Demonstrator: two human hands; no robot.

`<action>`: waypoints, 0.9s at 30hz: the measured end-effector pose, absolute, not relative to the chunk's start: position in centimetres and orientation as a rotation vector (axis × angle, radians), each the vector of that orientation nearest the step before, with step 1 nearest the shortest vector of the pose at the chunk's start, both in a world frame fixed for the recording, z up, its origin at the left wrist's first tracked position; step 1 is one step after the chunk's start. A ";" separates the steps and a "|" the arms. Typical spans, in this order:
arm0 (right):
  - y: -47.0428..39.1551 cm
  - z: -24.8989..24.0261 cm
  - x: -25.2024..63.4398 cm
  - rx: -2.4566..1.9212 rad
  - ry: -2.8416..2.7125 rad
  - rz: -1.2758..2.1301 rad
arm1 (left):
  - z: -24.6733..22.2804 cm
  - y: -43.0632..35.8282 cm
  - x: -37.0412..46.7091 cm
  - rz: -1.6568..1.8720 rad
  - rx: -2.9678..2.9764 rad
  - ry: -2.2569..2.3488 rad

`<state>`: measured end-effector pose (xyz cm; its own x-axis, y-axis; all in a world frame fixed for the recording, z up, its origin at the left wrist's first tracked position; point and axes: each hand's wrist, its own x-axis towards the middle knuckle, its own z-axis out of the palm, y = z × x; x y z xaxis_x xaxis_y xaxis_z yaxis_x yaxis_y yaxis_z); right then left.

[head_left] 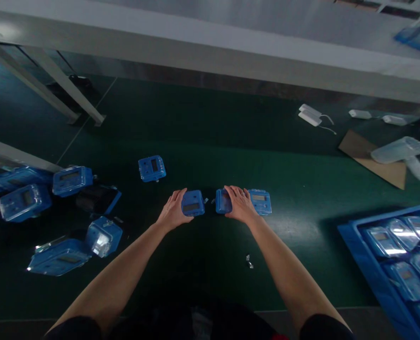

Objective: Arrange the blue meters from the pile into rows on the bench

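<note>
On the green work surface (196, 255), my left hand (172, 211) grips the left side of a blue meter (193, 204) with a clear cover and a dark display. My right hand (240, 203) is closed over a second blue meter (223, 201), partly hiding it. A third blue meter (262, 202) lies just right of that hand, beside its wrist. Small tabs stick out from the two held meters and face each other across a narrow gap. Another blue meter (152, 168) lies apart, up and left of my left hand.
Several blue meters (59, 257) lie loosely at the left. A blue crate (358, 255) with rows of meters stands at the right. Cardboard (373, 159), a clear plastic cup (399, 150) and white modules (311, 114) lie at the back right. A shelf edge (210, 56) spans the back.
</note>
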<state>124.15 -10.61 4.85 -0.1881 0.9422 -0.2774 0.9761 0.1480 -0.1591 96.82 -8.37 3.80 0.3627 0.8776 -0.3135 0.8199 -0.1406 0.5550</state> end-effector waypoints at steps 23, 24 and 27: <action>-12.4 5.1 130.4 1.999 2.129 -0.396 | 5.4 -5.5 102.9 -0.359 2.053 1.581; -12.4 5.0 130.7 1.990 2.134 -0.364 | 5.3 -5.3 102.5 -0.399 2.123 1.484; -12.0 4.9 130.8 1.924 2.193 -0.268 | 5.1 -4.9 101.5 -0.437 2.397 1.201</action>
